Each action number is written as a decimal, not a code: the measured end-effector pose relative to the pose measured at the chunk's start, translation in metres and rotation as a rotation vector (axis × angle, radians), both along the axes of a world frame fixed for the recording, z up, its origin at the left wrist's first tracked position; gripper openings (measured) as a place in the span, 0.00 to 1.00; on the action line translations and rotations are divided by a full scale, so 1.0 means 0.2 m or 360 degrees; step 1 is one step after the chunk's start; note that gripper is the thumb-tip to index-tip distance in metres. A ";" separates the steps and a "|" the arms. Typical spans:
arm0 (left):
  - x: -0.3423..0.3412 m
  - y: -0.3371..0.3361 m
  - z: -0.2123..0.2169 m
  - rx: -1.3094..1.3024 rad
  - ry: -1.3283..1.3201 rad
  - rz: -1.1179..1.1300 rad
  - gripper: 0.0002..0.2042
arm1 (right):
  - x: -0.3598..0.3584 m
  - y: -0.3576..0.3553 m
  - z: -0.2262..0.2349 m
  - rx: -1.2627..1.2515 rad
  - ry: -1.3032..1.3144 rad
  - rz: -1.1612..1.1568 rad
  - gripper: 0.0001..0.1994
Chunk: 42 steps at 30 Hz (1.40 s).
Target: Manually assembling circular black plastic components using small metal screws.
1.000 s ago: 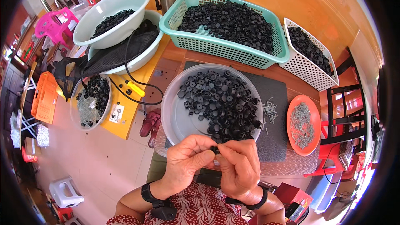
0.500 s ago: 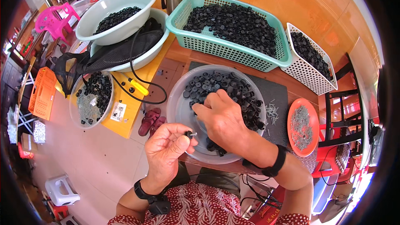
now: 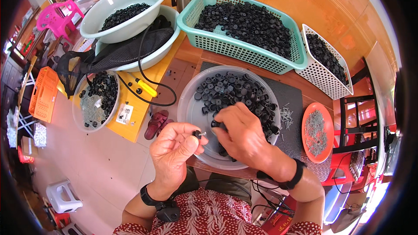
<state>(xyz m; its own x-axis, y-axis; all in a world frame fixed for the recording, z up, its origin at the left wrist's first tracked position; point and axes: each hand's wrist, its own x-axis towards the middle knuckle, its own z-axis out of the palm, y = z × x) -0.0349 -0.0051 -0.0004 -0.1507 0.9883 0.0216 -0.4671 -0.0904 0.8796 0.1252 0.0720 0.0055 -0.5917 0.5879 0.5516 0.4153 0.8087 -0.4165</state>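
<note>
Between the thumb and fingers of my left hand (image 3: 172, 150) is a small black plastic cap (image 3: 196, 134), with a metal screw (image 3: 203, 134) sticking out of it to the right. My right hand (image 3: 244, 132) pinches another black plastic cap (image 3: 215, 124) and is close to the screw's tip without touching it. Both hands are over the near part of a round translucent tub (image 3: 184, 100). Black caps (image 3: 233, 89) are heaped in its far and right parts; my right hand hides some of them.
Loose screws (image 3: 286, 116) lie right of the tub, beside an orange plate (image 3: 305, 143) of screws. Behind stand a green basket (image 3: 244, 51) and a white basket (image 3: 324, 76) of black parts. At left are stacked basins (image 3: 89, 26), a yellow-handled tool (image 3: 147, 88) and a clear bowl (image 3: 77, 113).
My right hand has drawn back from the heap toward my left hand, with a black cap now showing in its fingers. My left hand has stayed nearly in place, still holding its cap and screw.
</note>
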 end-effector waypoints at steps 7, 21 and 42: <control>0.08 0.01 0.03 0.0138 0.0004 -0.0149 0.12 | 0.10 -0.21 0.14 -0.0726 0.0390 -0.0066 0.13; 0.16 0.00 0.04 0.0033 -0.0282 -0.0325 0.12 | 0.16 -0.32 0.09 -0.0774 0.0769 -0.0211 0.13; 0.18 -0.04 0.05 0.0091 0.0163 -0.0269 0.11 | 0.21 -0.35 0.09 -0.1989 0.1589 -0.0122 0.12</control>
